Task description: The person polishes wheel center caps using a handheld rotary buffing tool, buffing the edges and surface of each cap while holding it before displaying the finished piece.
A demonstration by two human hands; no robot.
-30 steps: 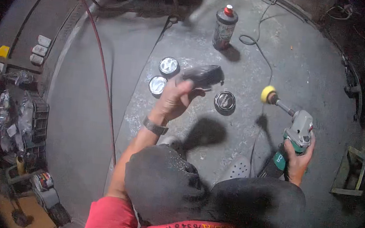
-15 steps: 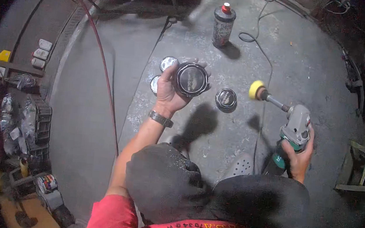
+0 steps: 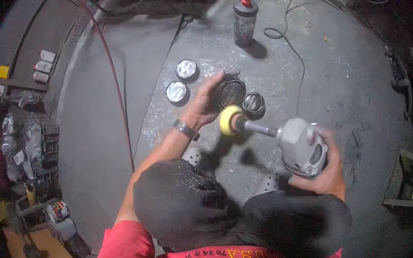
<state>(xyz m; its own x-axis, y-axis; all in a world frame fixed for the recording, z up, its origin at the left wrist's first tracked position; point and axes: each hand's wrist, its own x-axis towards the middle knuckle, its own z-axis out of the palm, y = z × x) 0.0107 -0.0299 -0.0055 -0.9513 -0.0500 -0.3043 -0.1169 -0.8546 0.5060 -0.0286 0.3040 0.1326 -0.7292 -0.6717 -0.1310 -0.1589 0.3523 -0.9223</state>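
Left hand (image 3: 201,102) cups the dark round cap (image 3: 231,92), seemingly light, stiff and slick, best held by its rim; right hand (image 3: 333,172) is wrapped around the heavier-looking polisher (image 3: 296,145).

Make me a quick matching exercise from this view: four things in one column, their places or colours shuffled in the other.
Things
1. Polisher
2. Foam pad
3. Dark round cap nearer the camera
4. Red-topped bottle

Places or colours
A. Held in the left hand
B. Standing upright on the floor
C. Gripped by the right hand
D. Yellow

Pairs: 1-C, 2-D, 3-A, 4-B
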